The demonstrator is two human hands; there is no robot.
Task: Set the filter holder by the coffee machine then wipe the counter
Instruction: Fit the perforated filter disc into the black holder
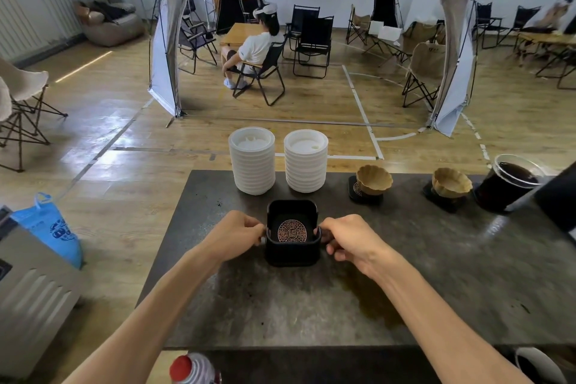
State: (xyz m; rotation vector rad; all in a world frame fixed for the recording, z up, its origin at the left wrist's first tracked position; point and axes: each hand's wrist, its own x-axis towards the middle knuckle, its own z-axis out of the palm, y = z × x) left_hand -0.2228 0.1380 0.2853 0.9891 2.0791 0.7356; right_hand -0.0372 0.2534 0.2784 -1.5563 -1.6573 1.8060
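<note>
Counter [436, 274] of dark mottled stone, with bare surface toward its near and right edges.
Behind the square black filter holder [293, 254], two ribbed white lid stacks [252, 165] are ranged; the holder is gripped at mid-counter by left hand [238, 235] and right hand [350, 241]; a brown spill [371, 302] is seen near its right.

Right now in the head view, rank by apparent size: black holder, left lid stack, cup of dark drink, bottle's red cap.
1. Left lid stack
2. Black holder and cup of dark drink: look alike; holder nearer, cup partly hidden, unranked
3. Red cap
</note>
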